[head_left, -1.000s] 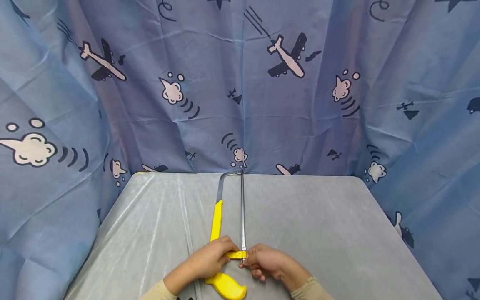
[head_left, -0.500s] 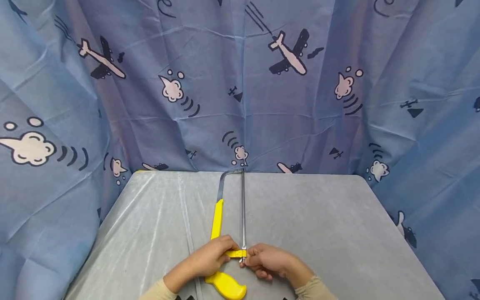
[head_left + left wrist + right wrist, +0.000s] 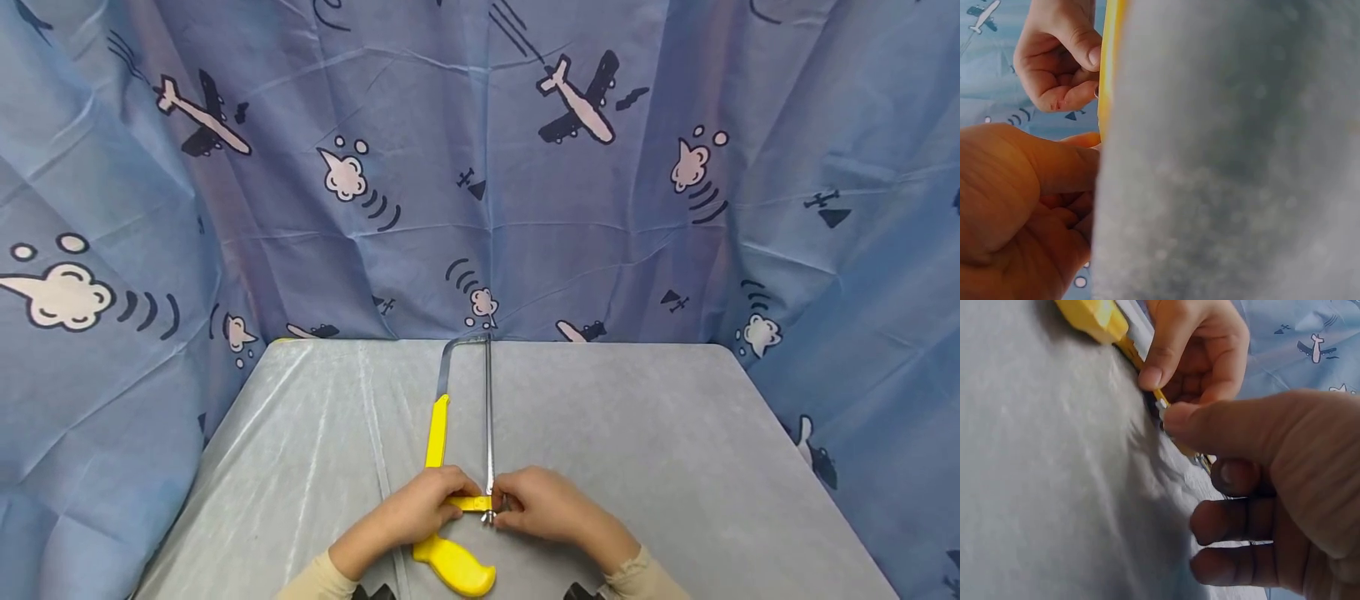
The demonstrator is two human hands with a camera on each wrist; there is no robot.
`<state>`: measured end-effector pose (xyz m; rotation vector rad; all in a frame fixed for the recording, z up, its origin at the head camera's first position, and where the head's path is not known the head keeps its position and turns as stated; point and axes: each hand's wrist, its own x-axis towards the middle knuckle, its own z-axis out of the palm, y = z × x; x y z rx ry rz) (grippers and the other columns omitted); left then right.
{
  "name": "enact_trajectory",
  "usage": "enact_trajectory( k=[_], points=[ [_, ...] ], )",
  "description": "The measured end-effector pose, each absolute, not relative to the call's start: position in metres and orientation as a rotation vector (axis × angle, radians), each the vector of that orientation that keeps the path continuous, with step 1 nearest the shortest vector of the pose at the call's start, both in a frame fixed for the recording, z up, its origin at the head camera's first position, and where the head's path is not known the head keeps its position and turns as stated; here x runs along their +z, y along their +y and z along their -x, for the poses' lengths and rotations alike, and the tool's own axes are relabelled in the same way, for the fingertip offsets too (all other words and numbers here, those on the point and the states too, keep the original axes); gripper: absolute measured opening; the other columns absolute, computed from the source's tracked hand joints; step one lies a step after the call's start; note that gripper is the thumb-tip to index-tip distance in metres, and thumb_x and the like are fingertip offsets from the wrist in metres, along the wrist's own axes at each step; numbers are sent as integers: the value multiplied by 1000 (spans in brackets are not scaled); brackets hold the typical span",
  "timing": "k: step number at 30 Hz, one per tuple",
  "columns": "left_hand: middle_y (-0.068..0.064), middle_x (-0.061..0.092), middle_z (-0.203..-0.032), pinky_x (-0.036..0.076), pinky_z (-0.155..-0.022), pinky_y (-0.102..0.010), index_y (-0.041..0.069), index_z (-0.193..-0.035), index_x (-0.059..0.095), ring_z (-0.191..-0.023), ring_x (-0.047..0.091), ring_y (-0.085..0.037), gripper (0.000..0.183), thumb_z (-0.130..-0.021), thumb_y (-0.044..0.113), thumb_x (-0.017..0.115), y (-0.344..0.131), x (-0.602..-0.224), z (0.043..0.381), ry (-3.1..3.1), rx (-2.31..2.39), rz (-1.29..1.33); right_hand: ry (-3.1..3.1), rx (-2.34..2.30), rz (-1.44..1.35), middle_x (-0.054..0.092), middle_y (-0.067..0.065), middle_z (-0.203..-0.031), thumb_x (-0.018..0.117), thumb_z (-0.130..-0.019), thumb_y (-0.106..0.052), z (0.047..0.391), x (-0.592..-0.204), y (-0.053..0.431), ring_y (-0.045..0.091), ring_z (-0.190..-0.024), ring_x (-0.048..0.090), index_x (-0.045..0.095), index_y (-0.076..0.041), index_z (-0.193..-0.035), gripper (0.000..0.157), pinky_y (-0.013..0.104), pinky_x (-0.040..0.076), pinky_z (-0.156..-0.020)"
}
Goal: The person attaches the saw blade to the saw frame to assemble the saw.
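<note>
A hacksaw with a yellow handle (image 3: 453, 567) lies on the table, its frame pointing away from me. Its thin metal blade (image 3: 489, 408) runs along the right side. My left hand (image 3: 427, 504) pinches the yellow crosspiece (image 3: 472, 503) between thumb and fingers. At that crosspiece's right end, my right hand (image 3: 551, 504) has thumb and index finger curled in at the small metal wing nut (image 3: 487, 518). The right wrist view shows the right thumb (image 3: 1182, 419) against the nut, other fingers loosely bent. In the left wrist view, a yellow saw part (image 3: 1109, 69) passes beside both hands.
A grey cloth-covered table (image 3: 637, 417) carries the saw, whose far end reaches the back edge. Blue curtains (image 3: 405, 167) printed with planes hang behind and at both sides.
The right hand has shifted slightly up and turned, its fingers now coming over the crosspiece's end, and the wing nut shows more fully. The left hand keeps its grip.
</note>
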<state>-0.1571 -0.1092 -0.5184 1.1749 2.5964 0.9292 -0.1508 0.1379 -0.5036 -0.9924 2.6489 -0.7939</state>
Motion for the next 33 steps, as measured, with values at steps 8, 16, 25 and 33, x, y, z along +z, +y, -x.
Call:
enact_trajectory(
  k=[8, 16, 25, 33],
  points=[
    [3, 73, -108, 55, -88, -22, 9, -113, 75, -98, 65, -5, 35, -82, -7, 77, -108, -516, 159, 2561, 1043, -1035, 2659, -753, 1069, 47, -21, -65, 82, -87, -33, 155, -509, 141, -5, -56, 41, 69, -26, -90, 15, 16, 35, -51],
    [-3, 72, -108, 56, -87, -23, 4, -114, 73, -96, 67, -10, 34, -83, -9, 75, -110, -513, 161, 2575, 1043, -1034, 2720, -742, 1176, 54, -20, -76, 79, -90, -30, 156, -509, 140, -5, -64, 45, 69, -24, -90, 12, 15, 40, -58],
    [-1, 72, -106, 56, -87, -25, 5, -114, 74, -95, 66, -10, 27, -87, 3, 77, -114, -503, 164, 2668, 972, -1133, 2889, -640, 1350, 61, -13, -87, 77, -91, -24, 158, -507, 143, -2, -71, 49, 69, -21, -95, 9, 16, 44, -62],
    [-1, 71, -107, 55, -90, -31, 6, -113, 73, -97, 65, -13, 22, -91, 6, 74, -127, -491, 172, 2728, 905, -1146, 3025, -590, 1417, 62, -13, -89, 77, -91, -26, 165, -499, 155, 0, -71, 52, 69, -22, -96, 11, 18, 48, -63]
  ],
)
